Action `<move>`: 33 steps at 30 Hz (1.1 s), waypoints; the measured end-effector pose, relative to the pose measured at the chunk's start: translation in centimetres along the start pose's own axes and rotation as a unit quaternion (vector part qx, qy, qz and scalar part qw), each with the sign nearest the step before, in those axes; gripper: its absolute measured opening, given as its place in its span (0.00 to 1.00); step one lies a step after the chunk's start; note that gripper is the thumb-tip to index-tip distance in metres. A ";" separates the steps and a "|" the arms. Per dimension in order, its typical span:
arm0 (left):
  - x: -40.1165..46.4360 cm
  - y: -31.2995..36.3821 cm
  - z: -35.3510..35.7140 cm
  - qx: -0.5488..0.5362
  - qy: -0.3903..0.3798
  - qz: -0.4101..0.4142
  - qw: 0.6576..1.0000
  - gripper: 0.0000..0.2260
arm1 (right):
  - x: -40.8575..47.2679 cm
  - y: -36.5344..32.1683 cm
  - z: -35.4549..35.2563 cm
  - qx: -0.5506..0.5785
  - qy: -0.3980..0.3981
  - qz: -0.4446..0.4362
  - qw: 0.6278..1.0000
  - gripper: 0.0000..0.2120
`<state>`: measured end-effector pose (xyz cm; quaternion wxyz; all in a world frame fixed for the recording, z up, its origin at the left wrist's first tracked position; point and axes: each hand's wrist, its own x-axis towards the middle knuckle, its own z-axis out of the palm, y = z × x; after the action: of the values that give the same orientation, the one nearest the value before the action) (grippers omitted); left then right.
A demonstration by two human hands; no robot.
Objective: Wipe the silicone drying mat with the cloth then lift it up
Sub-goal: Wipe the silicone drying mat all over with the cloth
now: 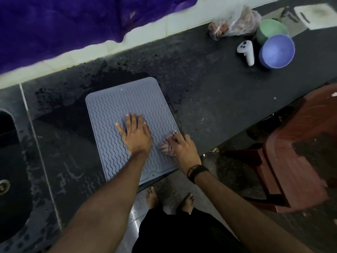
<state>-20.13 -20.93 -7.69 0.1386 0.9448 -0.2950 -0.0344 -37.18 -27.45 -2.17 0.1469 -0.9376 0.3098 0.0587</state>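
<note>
The silicone drying mat [116, 114] is laid flat on the dark counter [209, 99] and is pressed down by the left hand [135, 134], fingers straight and spread. Just right of that hand, at the mat's right edge, the cloth [166, 146] is bunched under the right hand [182, 148], apparently gripped by curled fingers.

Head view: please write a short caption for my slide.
Left hand presses flat on the silicone drying mat while right hand wipes its edge with a cloth.
</note>
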 end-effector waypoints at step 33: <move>0.2 0.3 -0.3 -0.022 0.019 -0.007 1.000 0.21 | 19.4 -1.2 -3.8 -0.007 0.019 -0.124 0.992 0.22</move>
<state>-20.10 -21.20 -7.29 0.1645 0.9439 -0.2852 -0.0237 -20.83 -38.70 -2.18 0.1410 -0.9706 0.1933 0.0248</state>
